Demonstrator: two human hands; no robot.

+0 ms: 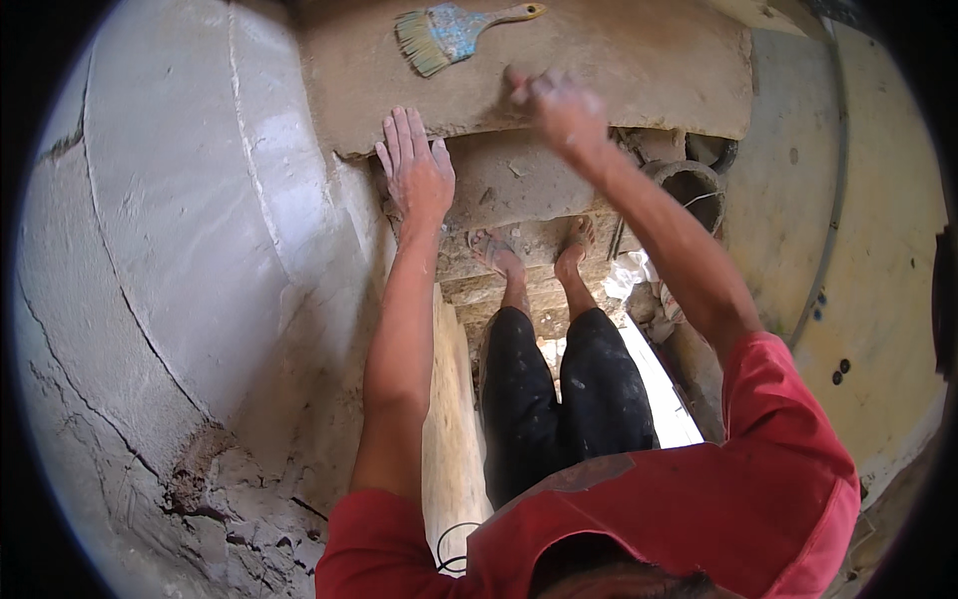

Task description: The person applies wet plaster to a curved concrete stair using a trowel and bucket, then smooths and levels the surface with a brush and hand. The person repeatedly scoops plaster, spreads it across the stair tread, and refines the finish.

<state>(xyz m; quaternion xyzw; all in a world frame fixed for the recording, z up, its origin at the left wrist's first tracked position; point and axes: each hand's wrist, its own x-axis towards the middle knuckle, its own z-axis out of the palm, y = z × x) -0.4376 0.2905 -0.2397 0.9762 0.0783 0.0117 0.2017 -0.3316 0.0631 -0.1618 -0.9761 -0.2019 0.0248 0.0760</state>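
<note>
Lying palm down, the left hand (415, 172) spreads over the near edge of a brown, dusty surface (649, 65), its fingers straight and only slightly apart, pointing away from the body; its grip is wide and holds nothing. The right hand (565, 112) is off to the right, at the same near edge, blurred, with its fingers bent inward. Whether that grip is closed around something small cannot be told, nor whether the fingers touch the surface. Both hands carry pale dust.

A broad brush (454, 36) lies flat on the surface beyond the hands, well apart from both. Its pale bristles point to the lower left, its middle is blue and blotched, and its wooden handle runs to the right.

Below the surface's edge, two bare feet (496, 252) stand on a rough ledge, under black trousers (519, 394) flecked with pale marks. A red shirt (679, 509) covers the shoulders. To the left rises a grey, cracked wall (175, 190), with broken rubble (244, 509) at its lower end. To the right, a round, hollow pipe-like piece (711, 182) sits near a yellowish panel (883, 230).
</note>
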